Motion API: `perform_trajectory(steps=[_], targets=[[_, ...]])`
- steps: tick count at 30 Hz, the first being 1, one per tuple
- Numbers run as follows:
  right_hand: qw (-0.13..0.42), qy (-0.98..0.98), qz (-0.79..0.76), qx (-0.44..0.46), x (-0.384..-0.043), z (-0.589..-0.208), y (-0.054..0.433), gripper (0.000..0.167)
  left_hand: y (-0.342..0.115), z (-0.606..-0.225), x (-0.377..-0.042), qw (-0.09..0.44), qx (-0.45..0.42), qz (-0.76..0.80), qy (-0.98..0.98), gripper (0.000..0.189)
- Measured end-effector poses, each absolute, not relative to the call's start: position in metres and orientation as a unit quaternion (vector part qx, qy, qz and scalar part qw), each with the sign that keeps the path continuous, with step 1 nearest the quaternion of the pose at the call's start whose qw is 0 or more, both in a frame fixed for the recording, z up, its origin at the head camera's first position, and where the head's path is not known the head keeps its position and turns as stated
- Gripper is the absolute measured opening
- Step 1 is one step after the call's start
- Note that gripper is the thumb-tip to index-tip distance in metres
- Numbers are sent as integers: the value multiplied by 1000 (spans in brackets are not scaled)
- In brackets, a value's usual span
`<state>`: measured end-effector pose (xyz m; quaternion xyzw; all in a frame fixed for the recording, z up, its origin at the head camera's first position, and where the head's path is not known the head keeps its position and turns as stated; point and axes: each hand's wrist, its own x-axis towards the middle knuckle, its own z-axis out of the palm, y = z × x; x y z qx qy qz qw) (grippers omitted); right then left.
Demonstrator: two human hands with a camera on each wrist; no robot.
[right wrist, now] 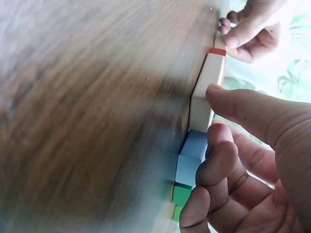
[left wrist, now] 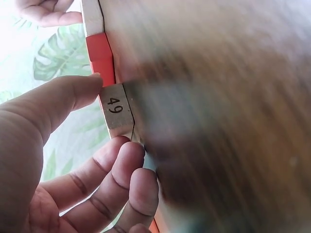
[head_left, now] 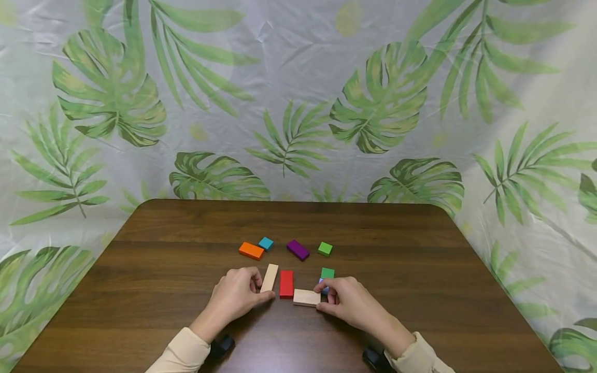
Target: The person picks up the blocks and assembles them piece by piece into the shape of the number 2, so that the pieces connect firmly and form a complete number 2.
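My left hand (head_left: 238, 292) pinches a plain wooden block (head_left: 269, 278) between thumb and fingers; its end shows the number 49 in the left wrist view. A red block (head_left: 286, 284) lies just right of it. My right hand (head_left: 352, 303) holds the right end of a second plain wooden block (head_left: 306, 297), which lies crosswise near the red block's front end. Beside the right fingertips sits a blue block (right wrist: 189, 167), partly hidden by that hand in the head view. Behind the blue block lies a green block (head_left: 328, 272).
Farther back on the brown table (head_left: 186, 228) lie an orange block (head_left: 251, 251), a small light blue block (head_left: 266, 244), a purple block (head_left: 298, 250) and a light green block (head_left: 325, 249). A leaf-patterned curtain (head_left: 298, 77) hangs behind the table's far edge.
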<state>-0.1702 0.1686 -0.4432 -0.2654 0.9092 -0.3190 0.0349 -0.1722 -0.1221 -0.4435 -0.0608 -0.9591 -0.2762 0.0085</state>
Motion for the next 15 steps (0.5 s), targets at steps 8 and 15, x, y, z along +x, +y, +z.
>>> perform_trajectory(steps=[8,15], targets=[[35,910,-317,-264,-171,-443,169,21,-125,-445,-173,19,-60,-257,-964,36],[34,911,-319,-261,-171,-445,169,21,-130,-446,-174,25,-64,-268,-961,26]])
